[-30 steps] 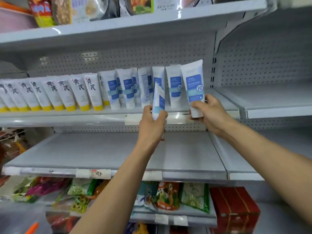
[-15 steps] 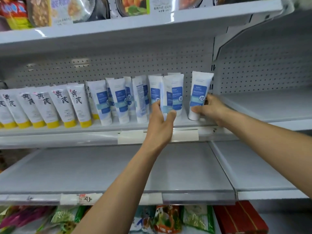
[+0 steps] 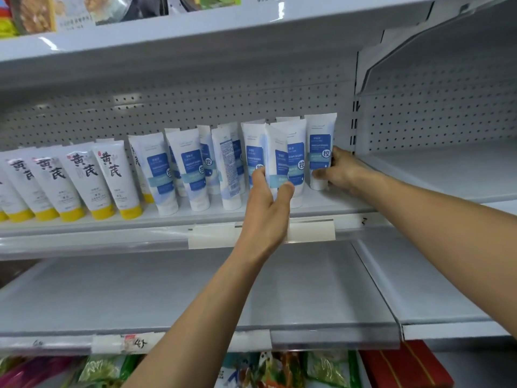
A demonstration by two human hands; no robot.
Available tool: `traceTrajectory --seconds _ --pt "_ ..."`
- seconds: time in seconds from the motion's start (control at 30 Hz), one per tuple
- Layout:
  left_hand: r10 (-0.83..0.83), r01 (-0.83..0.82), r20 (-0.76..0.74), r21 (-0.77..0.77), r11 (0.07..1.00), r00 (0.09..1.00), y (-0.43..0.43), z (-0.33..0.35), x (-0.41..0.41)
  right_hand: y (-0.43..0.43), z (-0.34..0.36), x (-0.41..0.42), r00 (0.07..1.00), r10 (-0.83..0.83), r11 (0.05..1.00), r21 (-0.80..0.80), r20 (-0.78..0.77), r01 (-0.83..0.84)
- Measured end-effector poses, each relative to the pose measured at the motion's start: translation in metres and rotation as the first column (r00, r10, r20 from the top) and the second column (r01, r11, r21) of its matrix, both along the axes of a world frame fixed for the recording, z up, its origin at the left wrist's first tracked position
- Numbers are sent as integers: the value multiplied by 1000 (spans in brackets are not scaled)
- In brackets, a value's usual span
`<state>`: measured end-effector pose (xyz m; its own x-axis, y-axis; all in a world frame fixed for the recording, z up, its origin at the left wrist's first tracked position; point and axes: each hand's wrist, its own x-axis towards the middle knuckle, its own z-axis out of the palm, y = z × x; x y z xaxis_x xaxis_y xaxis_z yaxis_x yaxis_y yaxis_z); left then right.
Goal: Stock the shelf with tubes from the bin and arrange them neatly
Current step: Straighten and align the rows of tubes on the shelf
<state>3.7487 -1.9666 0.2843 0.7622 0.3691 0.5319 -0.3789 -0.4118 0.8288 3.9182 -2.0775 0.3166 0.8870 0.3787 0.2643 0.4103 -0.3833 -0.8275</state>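
Observation:
White tubes with blue labels stand cap-down in a row on the middle shelf [image 3: 167, 219]. My left hand [image 3: 267, 208] grips one blue-label tube [image 3: 277, 152] between thumb and fingers, held upright in front of the row. My right hand [image 3: 340, 170] holds the rightmost tube [image 3: 320, 138] at its lower end, where it stands at the shelf's right end by the upright post. Left of the blue ones stand several white tubes with yellow caps [image 3: 109, 177]. No bin is in view.
A bare grey shelf [image 3: 140, 289] lies below the tubes, with another bare shelf [image 3: 436, 175] to the right. Packaged food sits on the top shelf [image 3: 84, 9]. Snack bags [image 3: 279, 368] and a red box [image 3: 405, 365] fill the bottom level.
Both hands have carried their tubes up and in to the shelf. The right tube now stands at the end of the row; the left tube has moved in close to the row.

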Motion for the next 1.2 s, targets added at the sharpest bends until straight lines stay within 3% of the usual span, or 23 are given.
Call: traceTrajectory --seconds 0.23,0.37,0.47,0.57,0.7,0.83,0.93,1.03,1.2 --pt "52 -52 5 -9 999 999 -13 5 -9 -13 -4 -4 995 -80 995 -64 -51 77" --pt "44 -44 2 -33 998 999 -23 9 -16 -32 -3 -23 990 -119 992 -20 79 121" --pt "35 -34 17 -85 996 999 -29 14 -18 -48 3 -53 986 160 982 97 42 -163" --pt "17 -14 25 -113 994 1000 -39 21 -13 -57 6 -81 863 500 865 82 -69 -494" --pt "-27 31 30 -131 991 999 -56 25 -8 -56 9 -93 792 609 790 124 -43 -601" --pt "-33 36 34 -102 994 999 -59 28 -7 -59 8 -87 845 534 832 162 30 -531" --pt "113 -111 47 -51 993 992 -48 29 -9 -64 7 -73 931 362 910 203 42 -363" --pt "218 -218 66 -16 976 974 -33 30 -9 -65 4 -58 971 238 959 157 8 -236" --pt "261 -267 71 98 959 963 -16 38 -10 -54 0 -49 980 200 977 75 23 -201"
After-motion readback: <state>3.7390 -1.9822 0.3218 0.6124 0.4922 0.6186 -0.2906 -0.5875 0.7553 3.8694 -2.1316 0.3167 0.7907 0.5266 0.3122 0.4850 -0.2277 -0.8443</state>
